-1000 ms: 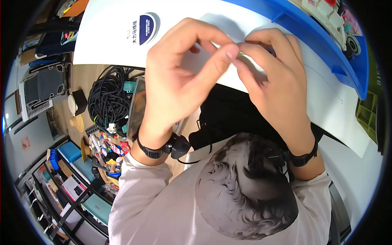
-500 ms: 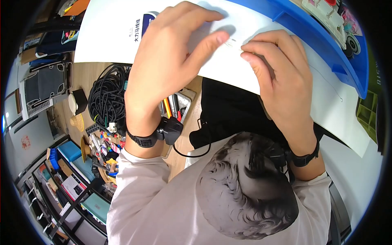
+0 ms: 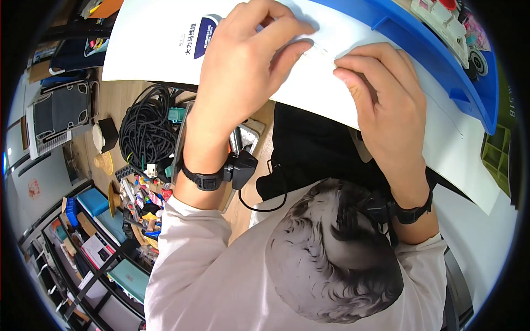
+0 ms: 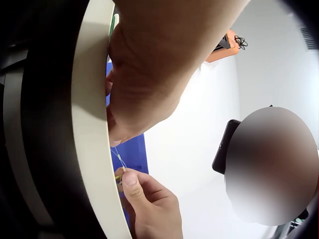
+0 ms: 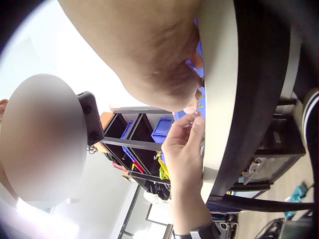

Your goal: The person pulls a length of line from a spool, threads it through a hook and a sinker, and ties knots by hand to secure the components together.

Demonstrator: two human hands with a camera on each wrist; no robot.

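Observation:
A thin, pale line (image 3: 321, 51) with a small light piece on it spans the short gap between the hands above the white table. My left hand (image 3: 248, 60) holds its far end between thumb and forefinger. My right hand (image 3: 389, 91) pinches the other end between thumb and forefinger. In the left wrist view the line (image 4: 118, 156) looks looped, and a tiny yellowish bit (image 4: 118, 177) shows at the right hand's fingertips (image 4: 130, 178). The right wrist view shows the left hand (image 5: 184, 149) with thumb and forefinger close together; the line is hard to make out there.
Left of the hands lies a round dark-blue and white label or spool (image 3: 205, 37), partly covered by the left hand. A blue tray (image 3: 436, 52) borders the table's far right side. Another thin line with a hooked end (image 3: 461, 135) lies on the white table (image 3: 469, 171).
The hands have drawn apart from where they met. My left hand swung left with spread fingers, then came back and closed thumb and forefinger. My right hand shifted slightly right.

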